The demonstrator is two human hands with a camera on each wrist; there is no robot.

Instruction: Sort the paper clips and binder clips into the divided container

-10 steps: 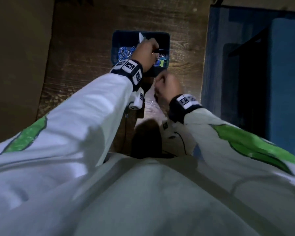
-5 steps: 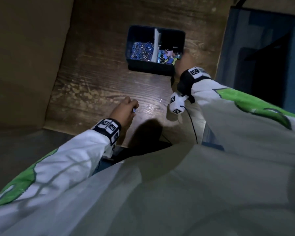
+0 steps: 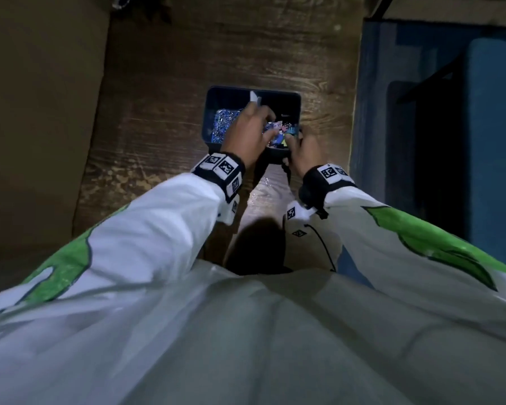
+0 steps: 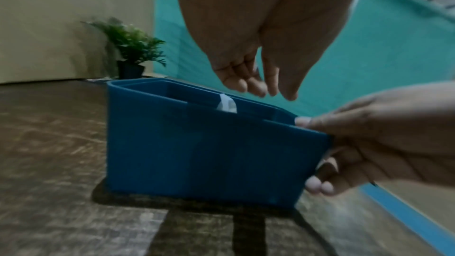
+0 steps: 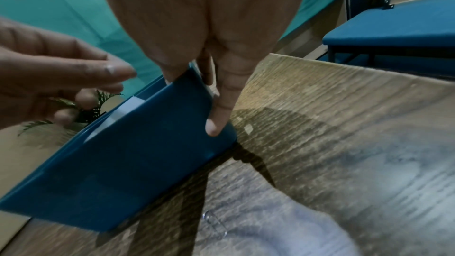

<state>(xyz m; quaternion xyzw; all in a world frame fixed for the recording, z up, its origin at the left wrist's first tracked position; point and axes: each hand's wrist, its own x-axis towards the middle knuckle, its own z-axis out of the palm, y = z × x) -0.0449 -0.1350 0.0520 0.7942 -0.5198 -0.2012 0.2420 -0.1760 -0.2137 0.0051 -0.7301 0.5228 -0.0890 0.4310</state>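
- Since half a second ago, the left hand (image 3: 247, 133) has risen from the table to hang over the divided container (image 3: 293, 103), fingers loosely spread, holding nothing.
- Blue, the container stands on the wooden table (image 3: 164, 92), a pale divider (image 3: 255, 97) splitting it.
- Silvery paper clips (image 3: 224, 124) fill its left compartment; coloured binder clips (image 3: 283, 131) its right.
- Gripping its near right corner is the right hand (image 3: 302, 149), thumb over the rim.
- One loose paper clip (image 5: 216, 224) lies on the table nearby.
- A potted plant (image 4: 130, 46) stands beyond.

No readable text, only coded square markers on the wristbands (image 3: 221, 168).
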